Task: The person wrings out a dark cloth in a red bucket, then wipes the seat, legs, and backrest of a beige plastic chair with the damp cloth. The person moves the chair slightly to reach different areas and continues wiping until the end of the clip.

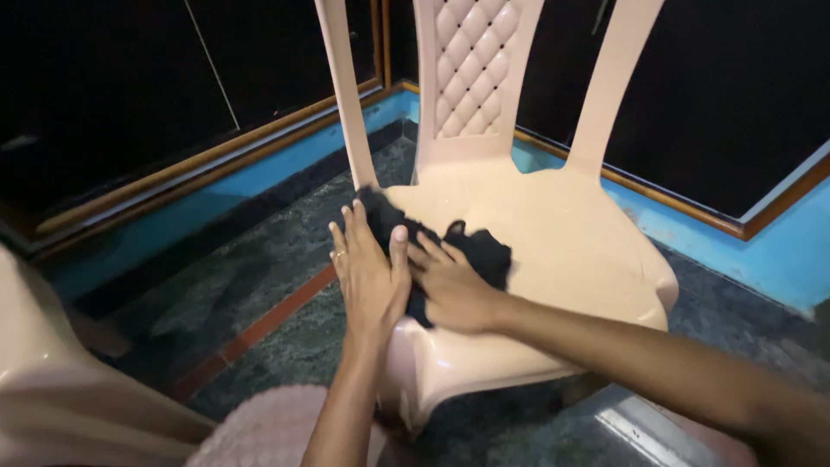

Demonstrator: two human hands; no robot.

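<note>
— Why are both palms flat?
— To pin the black cloth [467, 251] on the chair seat [562, 233]: left hand [367, 272] open beside it, right hand [450, 290] spread, pressing its near edge

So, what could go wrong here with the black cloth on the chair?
The black cloth lies at the front corner of the chair seat, so it may slip off to the floor. Both the left hand and the right hand press near that edge, which might tip the light chair.
</note>
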